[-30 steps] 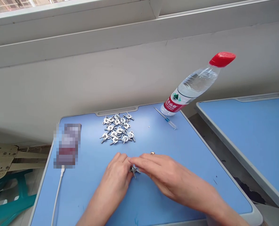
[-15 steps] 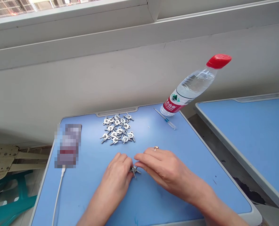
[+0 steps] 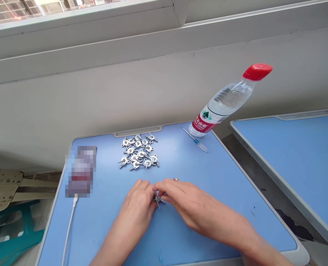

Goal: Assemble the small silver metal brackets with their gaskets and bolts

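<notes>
My left hand point(image 3: 137, 197) is closed, its fingers pinching a small silvery metal fitting point(image 3: 157, 200) low over the desk. Thin pins or stems stick out of the fitting to the right and downward; the rest of it is hidden by my fingers. From the right, my right hand point(image 3: 190, 199), with a ring on one finger, closes on the same fitting, fingertips bent over its top and right side. Farther back lies a loose cluster of several similar metal fittings point(image 3: 137, 150), each with a flat eared flange and protruding stems.
The blue desk point(image 3: 208, 177) carries a tilted-looking water bottle point(image 3: 222, 101) with a red cap at the back right. Beside it lies a slim screwdriver point(image 3: 195, 140) with a clear handle. A blurred-out phone point(image 3: 82, 171) with a white cable point(image 3: 69, 225) sits at left.
My right hand has moved slightly left and down, and its fingers have come onto the fitting. My left hand stays where it was, holding it.
</notes>
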`<state>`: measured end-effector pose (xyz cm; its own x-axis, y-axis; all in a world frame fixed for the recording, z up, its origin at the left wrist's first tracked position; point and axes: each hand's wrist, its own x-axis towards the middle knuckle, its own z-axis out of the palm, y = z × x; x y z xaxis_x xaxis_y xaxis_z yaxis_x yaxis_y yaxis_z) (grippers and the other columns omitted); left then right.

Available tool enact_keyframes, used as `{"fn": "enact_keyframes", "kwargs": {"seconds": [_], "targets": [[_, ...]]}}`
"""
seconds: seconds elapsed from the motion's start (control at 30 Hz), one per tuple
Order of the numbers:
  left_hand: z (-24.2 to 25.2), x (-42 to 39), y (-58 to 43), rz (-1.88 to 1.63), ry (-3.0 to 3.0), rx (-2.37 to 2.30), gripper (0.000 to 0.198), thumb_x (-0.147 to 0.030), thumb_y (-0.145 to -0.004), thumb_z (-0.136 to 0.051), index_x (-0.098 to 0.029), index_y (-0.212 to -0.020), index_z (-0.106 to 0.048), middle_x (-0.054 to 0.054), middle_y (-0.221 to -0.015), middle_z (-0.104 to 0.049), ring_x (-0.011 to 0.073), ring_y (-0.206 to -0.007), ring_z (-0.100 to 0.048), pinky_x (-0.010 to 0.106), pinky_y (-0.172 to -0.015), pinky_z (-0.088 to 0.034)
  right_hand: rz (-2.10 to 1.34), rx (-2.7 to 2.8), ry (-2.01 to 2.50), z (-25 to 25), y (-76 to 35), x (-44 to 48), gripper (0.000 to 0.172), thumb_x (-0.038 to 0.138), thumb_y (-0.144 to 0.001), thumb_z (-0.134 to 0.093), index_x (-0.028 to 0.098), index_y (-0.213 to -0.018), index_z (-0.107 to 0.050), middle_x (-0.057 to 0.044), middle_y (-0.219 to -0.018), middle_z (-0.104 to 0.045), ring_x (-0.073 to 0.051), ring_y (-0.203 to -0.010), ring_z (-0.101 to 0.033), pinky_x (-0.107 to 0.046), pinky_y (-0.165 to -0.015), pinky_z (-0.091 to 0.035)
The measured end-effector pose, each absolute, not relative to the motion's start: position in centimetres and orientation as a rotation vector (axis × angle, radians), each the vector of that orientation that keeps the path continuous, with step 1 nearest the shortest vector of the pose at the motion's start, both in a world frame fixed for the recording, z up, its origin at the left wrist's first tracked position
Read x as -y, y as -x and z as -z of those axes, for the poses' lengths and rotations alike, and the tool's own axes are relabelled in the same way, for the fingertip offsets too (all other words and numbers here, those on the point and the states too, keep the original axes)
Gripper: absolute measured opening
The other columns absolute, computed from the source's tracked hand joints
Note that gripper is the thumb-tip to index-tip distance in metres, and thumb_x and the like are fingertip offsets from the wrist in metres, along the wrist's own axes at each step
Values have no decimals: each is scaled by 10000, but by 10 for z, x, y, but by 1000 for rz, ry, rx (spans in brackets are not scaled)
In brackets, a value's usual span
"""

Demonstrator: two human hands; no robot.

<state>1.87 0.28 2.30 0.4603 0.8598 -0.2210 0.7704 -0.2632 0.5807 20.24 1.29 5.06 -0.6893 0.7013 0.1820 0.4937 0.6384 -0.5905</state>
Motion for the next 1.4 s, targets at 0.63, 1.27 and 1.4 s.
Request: {"fn": "enact_keyframes", "kwargs": {"seconds": [0.63, 1.27, 1.4], "targets": [[-28, -3, -21, -126, -2060, -1366, 216, 4, -856, -513, -196, -779, -486, 8, -876, -561, 203, -875, -512, 323, -743, -418, -465, 2466, 996, -49, -204, -18, 276, 241, -1040, -356, 150, -988, -611, -38, -730, -629, -159, -592, -535, -288, -533, -414], [-25, -3, -21, -144, -2057, -1365, 197, -6, -853, -543, -198, -829, -504, 9, -906, -574, 206, -891, -515, 331, -775, -423, -566, 2469, 948, -58, -206, -15, 360, 113, -1010, -251, 167, -1003, -607, -53, -830, -662, -155, -697, -582, -279, -608, -452], [-24, -2, -21, -113, -2095, -1386, 216, -18, -854, -539, -198, -761, -466, 4, -853, -548, 201, -849, -507, 323, -723, -411, -375, 2420, 979, -46, -206, -17, 323, 216, -1041, -358, 163, -854, -616, -12, -657, -593, -136, -552, -499, -281, -526, -373]]}}
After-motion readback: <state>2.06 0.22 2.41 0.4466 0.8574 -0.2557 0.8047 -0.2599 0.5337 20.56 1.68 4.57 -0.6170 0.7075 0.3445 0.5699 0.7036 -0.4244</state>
